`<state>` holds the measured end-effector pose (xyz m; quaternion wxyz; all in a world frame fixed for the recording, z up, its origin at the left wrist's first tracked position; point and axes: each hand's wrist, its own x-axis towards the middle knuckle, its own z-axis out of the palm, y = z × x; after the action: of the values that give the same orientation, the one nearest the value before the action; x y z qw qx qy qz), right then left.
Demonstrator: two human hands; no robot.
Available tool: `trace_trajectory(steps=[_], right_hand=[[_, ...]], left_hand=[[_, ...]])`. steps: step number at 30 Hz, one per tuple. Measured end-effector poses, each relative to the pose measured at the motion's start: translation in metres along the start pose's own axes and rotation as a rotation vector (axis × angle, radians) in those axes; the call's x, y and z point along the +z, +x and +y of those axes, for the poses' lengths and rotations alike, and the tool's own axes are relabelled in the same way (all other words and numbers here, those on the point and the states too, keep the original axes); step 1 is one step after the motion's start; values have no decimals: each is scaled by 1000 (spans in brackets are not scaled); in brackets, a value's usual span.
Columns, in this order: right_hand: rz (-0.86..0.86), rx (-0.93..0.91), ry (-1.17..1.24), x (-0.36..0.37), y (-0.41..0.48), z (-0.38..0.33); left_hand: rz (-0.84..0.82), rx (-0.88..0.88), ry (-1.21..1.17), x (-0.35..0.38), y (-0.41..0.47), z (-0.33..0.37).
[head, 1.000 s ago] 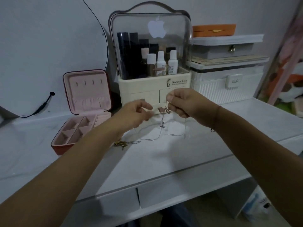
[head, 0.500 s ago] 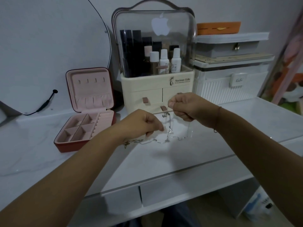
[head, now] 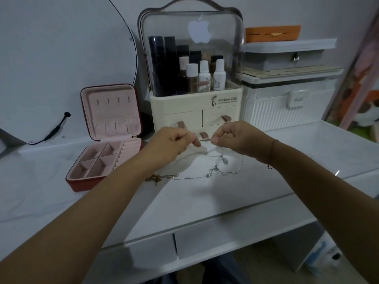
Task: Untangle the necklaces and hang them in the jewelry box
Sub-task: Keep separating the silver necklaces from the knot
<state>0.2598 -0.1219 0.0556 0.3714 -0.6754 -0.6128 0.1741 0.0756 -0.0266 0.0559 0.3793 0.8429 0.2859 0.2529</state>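
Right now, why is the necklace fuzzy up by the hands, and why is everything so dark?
Head view: the necklace is motion-blurred where the left hand and right hand pinch it, sharper lying on the table; the light is dim and grey, leaving soft shadows under the hands.

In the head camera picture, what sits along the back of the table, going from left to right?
round mirror → pink jewelry box → clear-topped makeup organizer → white ribbed case

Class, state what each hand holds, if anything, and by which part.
Left hand and right hand each pinch the silver necklace by its raised chain; the rest trails onto the table.
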Motion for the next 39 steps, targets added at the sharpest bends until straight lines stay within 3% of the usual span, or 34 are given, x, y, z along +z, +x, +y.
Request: trace_trajectory(steps=[5, 10, 16, 21, 24, 27, 29, 33, 36, 39], right_hand=[[-26, -38, -142, 2, 0, 8], [-41, -63, -435, -1, 3, 22], [-47, -10, -573, -4, 1, 40], [-130, 25, -605, -12, -5, 41], [-96, 2, -376, -18, -9, 30], [-49, 31, 177, -26, -12, 22], [-21, 24, 384, -31, -12, 19], [39, 1, 457, -37, -10, 12], [69, 12, 444, -41, -11, 16], [92, 28, 464, -43, -14, 22]], left_hand=[[73, -8, 102, -3, 3, -2], [-43, -29, 682, -10, 0, -3], [-61, -47, 730, -23, -5, -7], [-199, -103, 744, -41, -12, -9], [-130, -49, 832, -44, -10, -13], [103, -3, 515, -46, -3, -15], [242, 12, 214, -48, 1, -10], [359, -59, -256, -55, 11, 4], [327, -98, -589, -67, 19, 10], [273, -124, -723, -75, 19, 16]])
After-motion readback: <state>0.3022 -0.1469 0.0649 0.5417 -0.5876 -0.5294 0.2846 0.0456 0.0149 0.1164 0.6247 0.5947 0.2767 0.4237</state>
